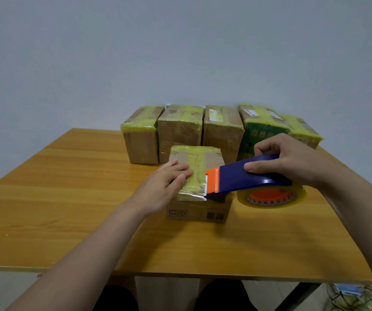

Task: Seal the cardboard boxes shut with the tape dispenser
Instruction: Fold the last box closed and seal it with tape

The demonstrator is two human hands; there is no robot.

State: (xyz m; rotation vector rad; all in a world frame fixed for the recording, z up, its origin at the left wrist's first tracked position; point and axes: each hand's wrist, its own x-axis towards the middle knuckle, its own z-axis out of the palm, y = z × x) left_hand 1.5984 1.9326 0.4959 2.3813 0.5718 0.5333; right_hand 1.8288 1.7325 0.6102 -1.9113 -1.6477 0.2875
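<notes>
A small cardboard box [197, 209] stands in the middle of the wooden table [68, 198], its top covered by a yellowish strip of tape [199, 169]. My left hand [165, 185] lies flat on the left part of the box top, fingers pressing the tape. My right hand [292, 162] grips the blue and orange tape dispenser [241, 178] from above. Its orange blade end rests at the box's near top edge, over the end of the tape strip. The roll of clear tape [270, 197] hangs to the right of the box, just above the table.
A row of several taped cardboard boxes [180, 131] stands along the far side of the table, against a plain wall; one has a green side [259, 135]. Cables and a small blue object [348, 290] lie on the floor at the lower right.
</notes>
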